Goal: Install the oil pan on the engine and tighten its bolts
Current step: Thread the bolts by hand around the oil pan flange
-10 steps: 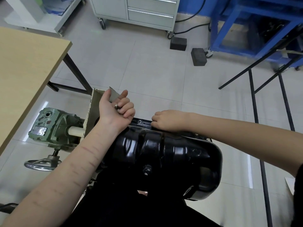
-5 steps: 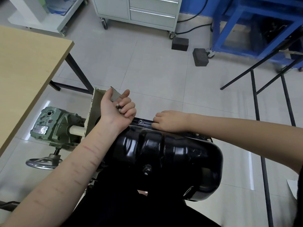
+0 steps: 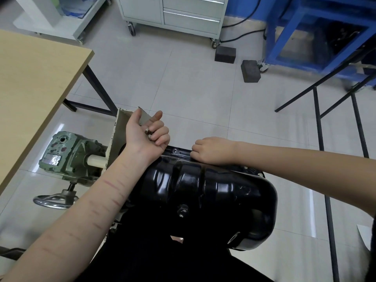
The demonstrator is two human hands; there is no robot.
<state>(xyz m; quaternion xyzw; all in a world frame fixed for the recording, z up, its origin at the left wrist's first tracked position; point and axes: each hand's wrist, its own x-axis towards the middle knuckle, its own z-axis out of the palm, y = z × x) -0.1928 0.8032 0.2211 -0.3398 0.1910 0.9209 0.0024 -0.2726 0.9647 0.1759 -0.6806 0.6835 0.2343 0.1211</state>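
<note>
The glossy black oil pan (image 3: 205, 190) lies on the engine, bulge toward me, with a drain plug (image 3: 182, 212) on its near side. Its far flange (image 3: 179, 152) shows a bolt hole. My left hand (image 3: 147, 135) hovers palm up over the pan's far left corner, fingers curled round a few silver bolts (image 3: 148, 132). My right hand (image 3: 213, 149) rests knuckles up on the far flange, fingertips curled down onto it; what they pinch is hidden. A bolt head (image 3: 260, 175) sits on the flange's right end.
A green gearbox (image 3: 69, 155) with a handwheel (image 3: 55, 200) carries the engine stand plate (image 3: 116, 137) at left. A wooden table (image 3: 30, 88) stands at far left. Black blocks (image 3: 250, 71), a grey drawer cabinet (image 3: 183, 15), a blue frame (image 3: 305, 37) and black rails (image 3: 325, 159) surround the floor.
Both hands stay almost where they were; the right hand's fingertips shift slightly on the far flange. The left hand keeps the bolts.
</note>
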